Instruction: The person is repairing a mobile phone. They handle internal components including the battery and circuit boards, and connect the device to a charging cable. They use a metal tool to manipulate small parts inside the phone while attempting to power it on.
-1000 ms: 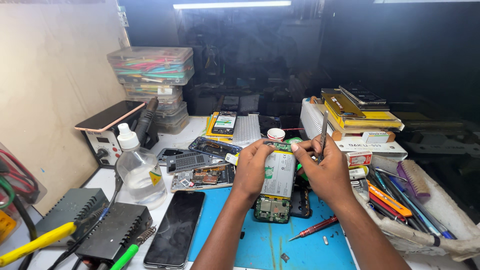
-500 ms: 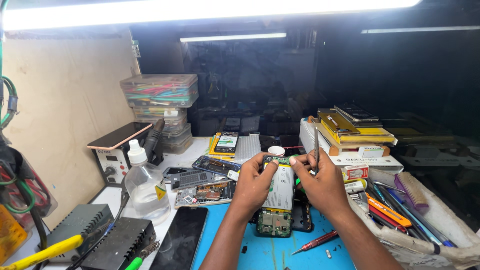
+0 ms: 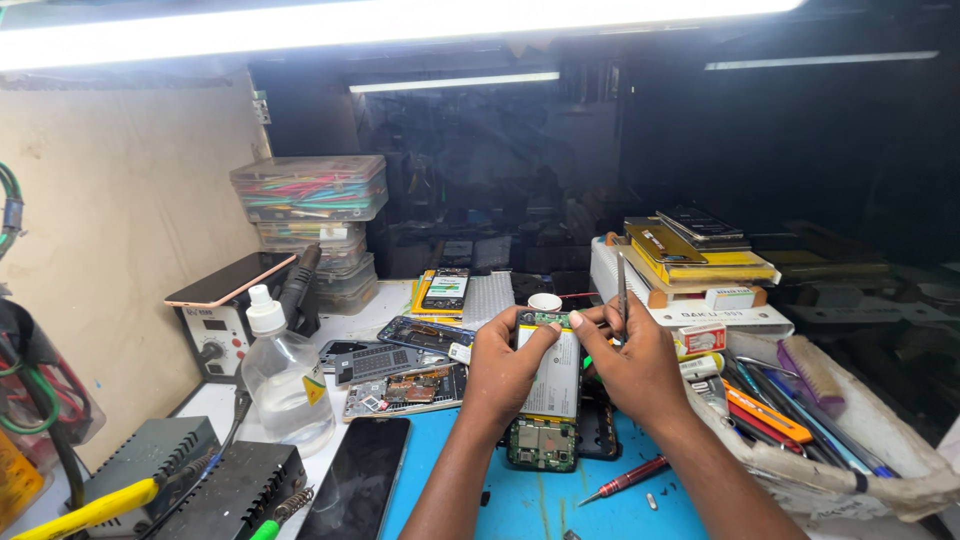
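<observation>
Seen from the head camera, a person works at a crowded repair bench under a bright strip light. An opened phone (image 3: 548,385), its back off so that the pale battery and green circuit boards show, lies on a blue mat (image 3: 560,505) near the middle of the bench. The left hand (image 3: 505,365) is curled over the phone's left edge, fingers bent, the thumb pressing at its far end. The right hand (image 3: 632,355) is closed around thin metal tweezers (image 3: 621,290), which stand nearly upright, and its fingertips touch the phone's far right corner.

A red screwdriver (image 3: 628,480) lies on the mat just right of the phone. To the left stand a clear squeeze bottle (image 3: 283,378) and a black phone (image 3: 358,490) lying face up. Far left, stacked clear boxes (image 3: 312,200) hold coloured parts. On the right, a tray of tools (image 3: 800,420) sits beside yellow boxes (image 3: 705,262).
</observation>
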